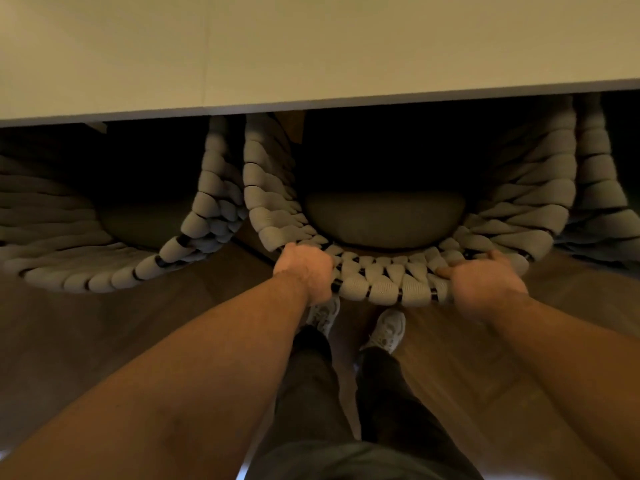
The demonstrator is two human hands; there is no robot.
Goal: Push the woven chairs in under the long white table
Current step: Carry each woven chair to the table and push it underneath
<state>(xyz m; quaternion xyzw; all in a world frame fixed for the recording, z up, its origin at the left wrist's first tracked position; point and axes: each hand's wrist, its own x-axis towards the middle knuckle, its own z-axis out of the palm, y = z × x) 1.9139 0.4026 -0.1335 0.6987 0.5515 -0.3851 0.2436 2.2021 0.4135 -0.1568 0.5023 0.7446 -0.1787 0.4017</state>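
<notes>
Left hand (304, 271) and right hand (485, 282) each grip the back rim of the middle chair (381, 287), tucked partly under the white table's (311, 46) near edge. The left chair (104, 271) and the right chair (595, 188) sit just beside it.

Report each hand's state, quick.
Left hand: gripping the back rim of the woven chair.
Right hand: gripping the same rim.

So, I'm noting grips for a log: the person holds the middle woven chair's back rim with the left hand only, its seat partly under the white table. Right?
Not left only: the head view shows both the left hand and the right hand gripping the back rim of the middle woven chair. Its seat is indeed partly under the white table.
</notes>
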